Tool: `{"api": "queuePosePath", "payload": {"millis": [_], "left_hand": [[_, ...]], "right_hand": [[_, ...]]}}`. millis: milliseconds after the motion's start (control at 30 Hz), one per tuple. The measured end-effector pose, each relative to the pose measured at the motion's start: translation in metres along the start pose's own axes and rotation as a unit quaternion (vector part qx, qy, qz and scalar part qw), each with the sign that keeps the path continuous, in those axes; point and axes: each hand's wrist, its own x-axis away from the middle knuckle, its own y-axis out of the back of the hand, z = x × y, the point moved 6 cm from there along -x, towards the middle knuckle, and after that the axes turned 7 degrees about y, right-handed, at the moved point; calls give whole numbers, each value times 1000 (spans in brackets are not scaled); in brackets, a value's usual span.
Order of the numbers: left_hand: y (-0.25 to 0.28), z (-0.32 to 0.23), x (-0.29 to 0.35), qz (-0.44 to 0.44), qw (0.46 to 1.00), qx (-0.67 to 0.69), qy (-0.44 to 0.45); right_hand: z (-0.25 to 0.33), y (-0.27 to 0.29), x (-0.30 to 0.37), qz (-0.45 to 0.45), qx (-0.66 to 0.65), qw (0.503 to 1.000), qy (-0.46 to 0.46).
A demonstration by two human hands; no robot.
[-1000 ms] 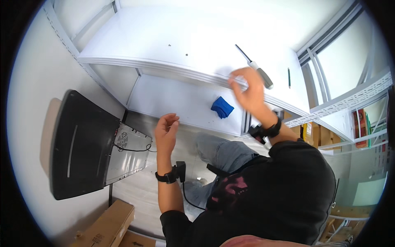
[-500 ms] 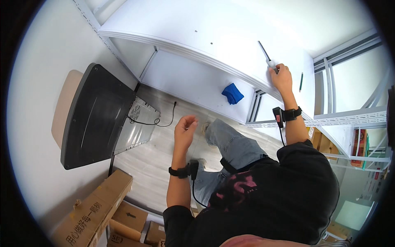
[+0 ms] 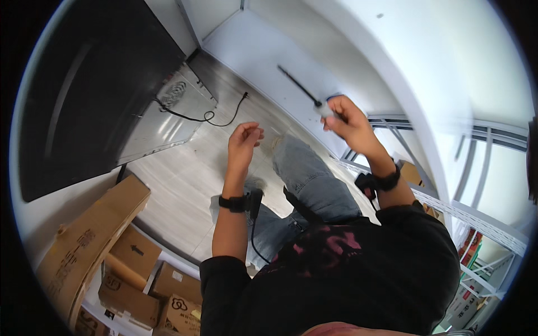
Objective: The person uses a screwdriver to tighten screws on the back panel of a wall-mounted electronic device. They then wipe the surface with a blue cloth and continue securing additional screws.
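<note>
One screwdriver [image 3: 318, 103] sits clamped in your right hand [image 3: 352, 127] — steer its tip clear of the white shelf [image 3: 252, 47]. Your left hand [image 3: 243, 143] looks empty, fingers loosely curled.

Pale wood-look floor [image 3: 174, 207], white wall [image 3: 56, 215], white lower shelf [image 3: 263, 56], perforated metal rail [image 3: 476, 217]
</note>
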Motion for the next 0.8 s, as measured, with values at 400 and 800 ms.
{"api": "queuePosePath", "payload": {"millis": [400, 800], "left_hand": [[51, 201, -300, 15, 994, -110, 0], [50, 270, -335, -30, 989, -115, 83]], "right_hand": [[-531, 148, -68, -125, 369, 893, -224], [-641, 149, -12, -221, 396, 876, -165]]}}
